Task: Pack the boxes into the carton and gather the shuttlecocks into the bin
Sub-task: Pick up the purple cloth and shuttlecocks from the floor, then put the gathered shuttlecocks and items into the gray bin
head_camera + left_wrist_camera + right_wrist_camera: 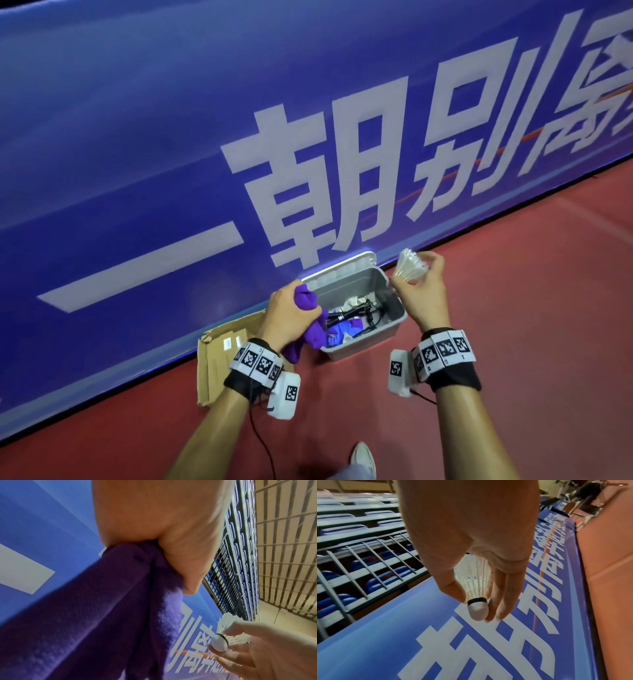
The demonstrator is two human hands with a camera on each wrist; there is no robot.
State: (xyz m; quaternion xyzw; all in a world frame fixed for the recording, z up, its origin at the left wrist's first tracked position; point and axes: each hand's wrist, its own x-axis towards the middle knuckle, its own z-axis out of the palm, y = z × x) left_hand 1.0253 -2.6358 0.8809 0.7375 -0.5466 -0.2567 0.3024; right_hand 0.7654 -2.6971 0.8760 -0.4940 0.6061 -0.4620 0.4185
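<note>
My right hand (419, 284) pinches a white feather shuttlecock (409, 267) above the right end of the grey plastic bin (383, 334). In the right wrist view its cork tip with a black band (477, 608) points down between my thumb and fingers. My left hand (291, 311) grips a purple cloth (310, 329), which hangs over the bin's left end. The same cloth (96, 608) fills the left wrist view, where the shuttlecock (223, 637) shows at the lower right. Inside the bin lie a shuttlecock (354, 303), black cables and blue items. An open cardboard carton (219, 356) sits left of the bin, partly behind my left wrist.
Bin and carton stand on a red court floor (513, 325) against a tall blue banner with white characters (308, 171). My shoe (363, 457) shows at the bottom. Railings and blue seats (359, 561) rise behind the banner.
</note>
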